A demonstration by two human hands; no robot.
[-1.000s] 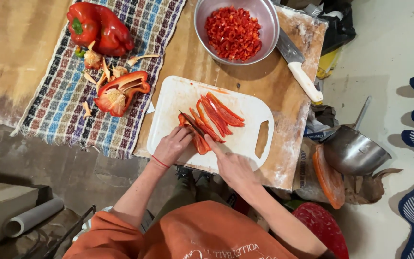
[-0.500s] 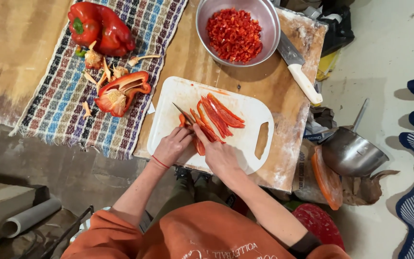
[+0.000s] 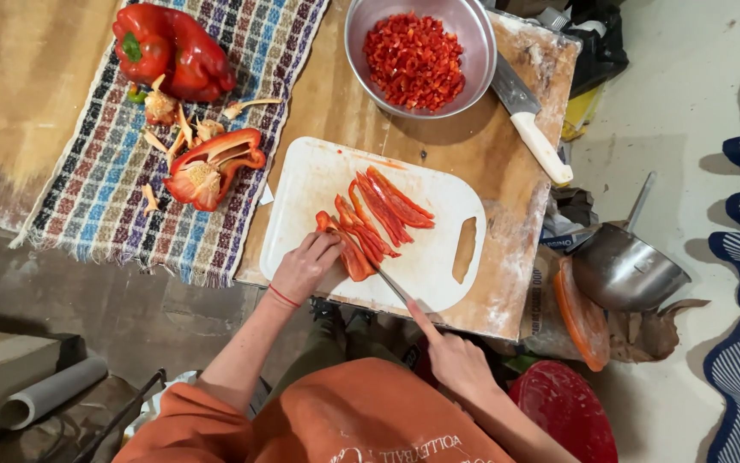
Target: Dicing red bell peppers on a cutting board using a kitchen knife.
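On the white cutting board [image 3: 438, 257], the left hand [image 3: 303, 267] presses its curled fingers onto a cluster of red pepper strips [image 3: 361, 236] near the board's front edge. Right hand [image 3: 457, 360], closed around a knife [image 3: 391, 283], sits off the board's near edge; the blade tip meets the strips. Beyond the board stands a metal bowl [image 3: 473, 69] of diced pepper.
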